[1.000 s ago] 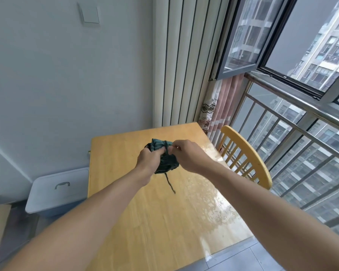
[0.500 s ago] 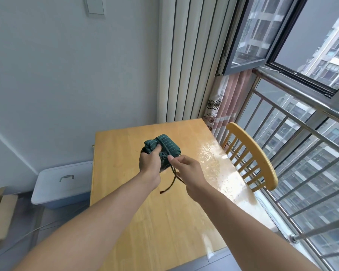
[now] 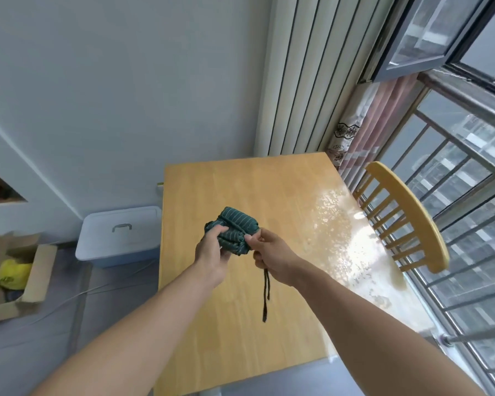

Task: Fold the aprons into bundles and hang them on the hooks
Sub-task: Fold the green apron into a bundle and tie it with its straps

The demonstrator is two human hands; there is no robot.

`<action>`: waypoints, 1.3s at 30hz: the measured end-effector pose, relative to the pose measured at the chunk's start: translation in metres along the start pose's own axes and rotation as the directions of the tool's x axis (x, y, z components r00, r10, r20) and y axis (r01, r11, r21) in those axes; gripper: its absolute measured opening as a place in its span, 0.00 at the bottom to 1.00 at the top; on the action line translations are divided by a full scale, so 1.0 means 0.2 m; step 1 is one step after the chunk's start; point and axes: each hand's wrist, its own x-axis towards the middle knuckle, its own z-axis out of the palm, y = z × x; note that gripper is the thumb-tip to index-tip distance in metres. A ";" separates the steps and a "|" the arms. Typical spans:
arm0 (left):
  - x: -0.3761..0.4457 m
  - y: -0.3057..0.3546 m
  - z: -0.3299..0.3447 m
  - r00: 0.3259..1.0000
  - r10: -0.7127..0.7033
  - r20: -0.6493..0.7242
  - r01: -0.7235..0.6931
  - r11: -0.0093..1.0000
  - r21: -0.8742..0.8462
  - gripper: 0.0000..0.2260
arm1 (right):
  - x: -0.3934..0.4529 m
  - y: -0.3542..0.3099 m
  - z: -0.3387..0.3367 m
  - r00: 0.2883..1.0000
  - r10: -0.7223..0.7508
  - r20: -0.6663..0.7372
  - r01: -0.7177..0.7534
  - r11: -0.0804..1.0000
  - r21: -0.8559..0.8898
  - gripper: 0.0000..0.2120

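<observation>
A dark green striped apron (image 3: 234, 230) is rolled into a tight bundle and held in the air above the wooden table (image 3: 240, 332). My left hand (image 3: 211, 254) grips the bundle from its left side. My right hand (image 3: 272, 252) pinches the bundle's right edge and holds the apron's dark strap (image 3: 265, 295), whose loose end dangles below the hand. No hooks are in view.
A yellow wooden chair (image 3: 409, 212) stands at the table's right side, against the window railing (image 3: 469, 224). A blue lidded storage box (image 3: 120, 235) sits on the floor left of the table. An open cardboard box (image 3: 15, 275) lies at the far left.
My right hand moved from the top of the bundle to its right edge and drew the strap out, which now hangs longer. The view shifted toward the left.
</observation>
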 end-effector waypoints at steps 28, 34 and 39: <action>0.62 -0.57 -0.37 0.835 -0.002 0.551 -0.551 0.000 0.835 0.03 | 0.52 0.78 -0.21 0.977 0.211 -0.038 -0.175 0.680 -0.712 0.03; 0.60 -0.61 -0.30 0.838 0.068 0.541 -0.537 -0.071 0.840 0.04 | 0.40 0.82 -0.33 0.963 0.238 -0.124 -0.269 0.846 -0.460 0.02; 0.61 -0.61 -0.30 0.840 0.109 0.532 -0.533 -0.021 0.846 0.04 | 0.34 0.80 -0.35 0.956 0.261 -0.133 -0.290 0.904 -0.314 0.07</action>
